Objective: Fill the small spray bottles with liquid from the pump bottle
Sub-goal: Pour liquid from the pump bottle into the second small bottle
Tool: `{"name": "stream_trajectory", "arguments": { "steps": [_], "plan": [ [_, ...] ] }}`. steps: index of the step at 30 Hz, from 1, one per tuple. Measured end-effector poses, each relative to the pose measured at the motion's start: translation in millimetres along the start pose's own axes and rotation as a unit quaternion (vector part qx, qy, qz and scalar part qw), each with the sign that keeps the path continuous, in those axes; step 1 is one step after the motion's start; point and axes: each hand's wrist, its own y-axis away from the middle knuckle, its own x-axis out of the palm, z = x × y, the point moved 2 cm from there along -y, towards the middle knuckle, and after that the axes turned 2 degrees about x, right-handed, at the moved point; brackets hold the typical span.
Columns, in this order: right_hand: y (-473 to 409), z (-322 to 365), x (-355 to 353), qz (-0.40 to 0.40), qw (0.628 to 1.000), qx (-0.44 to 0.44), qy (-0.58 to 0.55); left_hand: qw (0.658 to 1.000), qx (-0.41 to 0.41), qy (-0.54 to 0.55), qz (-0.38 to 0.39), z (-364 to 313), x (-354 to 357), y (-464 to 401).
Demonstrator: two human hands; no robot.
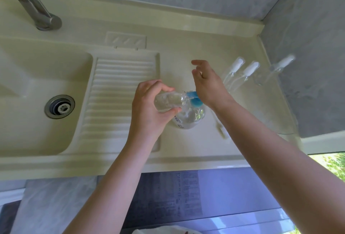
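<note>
Starting at the left, the sink basin [37, 88] with its drain and the ribbed drainboard [121, 92] lie bare of any bottle, well apart from the work. Just right of the drainboard, the left hand [149, 107] curls its fingers and thumb round a small clear spray bottle [168, 101], tipped almost flat with its open neck at the blue nozzle of the pump bottle [188, 116], which stands on the counter [186, 146] just below. The small bottle looks light, thin-walled and likely slick if wet, so a grip round its middle, as here, seems safest; squeezing hard could probably flex it. It appears to hold some clear liquid, though how much is hard to tell. The pump bottle looks heavier and stable, partly full of clear liquid. The right hand [207, 82] has loosely spread fingers, its heel at the blue pump head [195, 101], seemingly pressing. Farther right, two more spray bottles [240, 73] lie capped on the counter, with a third [276, 69] by the wall; their contents cannot be made out.
</note>
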Motion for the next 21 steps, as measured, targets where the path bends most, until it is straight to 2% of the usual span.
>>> {"name": "stream_trajectory", "arguments": {
  "steps": [4, 10, 16, 21],
  "plan": [
    [3.4, -0.3, 2.5, -0.052, 0.997, -0.005, 0.050, 1.000, -0.005, -0.009, 0.008, 1.6, 0.7, 0.1],
    [0.0, 4.9, -3.7, 0.002, 0.999, 0.001, -0.050, 1.000, -0.006, -0.003, 0.011, -2.5, -2.2, -2.5],
    [3.3, 4.9, 3.7, -0.055, 0.997, -0.048, 0.037, 1.000, -0.002, -0.006, 0.014, -0.5, -0.7, -3.2],
    [0.0, 3.2, -6.4, 0.001, 0.999, -0.002, -0.033, 1.000, 0.005, -0.009, 0.016, -3.5, -2.3, -4.1]
  ]
}}
